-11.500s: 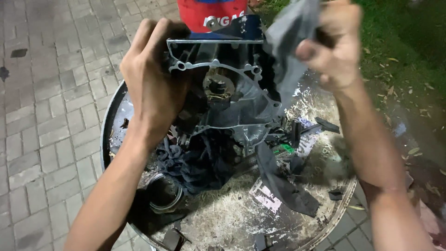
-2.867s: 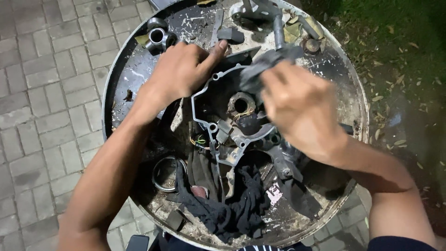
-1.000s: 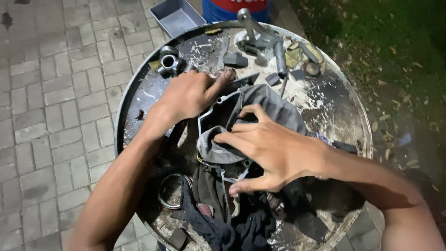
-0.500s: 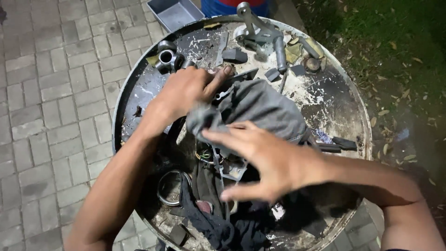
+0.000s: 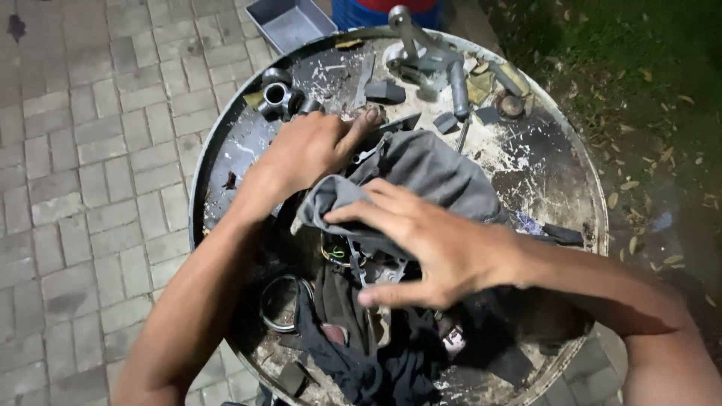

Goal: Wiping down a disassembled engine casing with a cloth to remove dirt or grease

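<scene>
A round metal work surface [image 5: 226,162], scratched and paint-flecked, is seen from above; its rim at 6 o'clock is cut off by the lower frame edge. Near its centre a grey cloth [image 5: 429,169] is draped over a metal engine cover [image 5: 372,150], so that only a short length of the cover's pale rim and one bolt lug at 11 o'clock of the cloth are exposed. The rest of the cover is hidden beneath the cloth and the hands.

The right hand [image 5: 421,240] is laid flat on the near edge of the cloth with fingers spread, pressing on it rather than closed around it. The left hand [image 5: 308,150] is rested on the far-left edge of the cover, index finger extended toward 1 o'clock; whether its hidden fingers are curled round the rim cannot be told.

Below the right hand, a few coloured wires [image 5: 335,253] are partly visible. A dark rag [image 5: 361,353] is bunched at 6 o'clock, and a metal ring [image 5: 280,303] is lying at 7 o'clock, partly shadowed by the left forearm. At 12 o'clock a lever-shaped metal part [image 5: 429,56] is set, with short metal sleeves [image 5: 277,92] at 11 o'clock. A grey tray [image 5: 289,21] beyond the rim is cut off by the top edge.
</scene>
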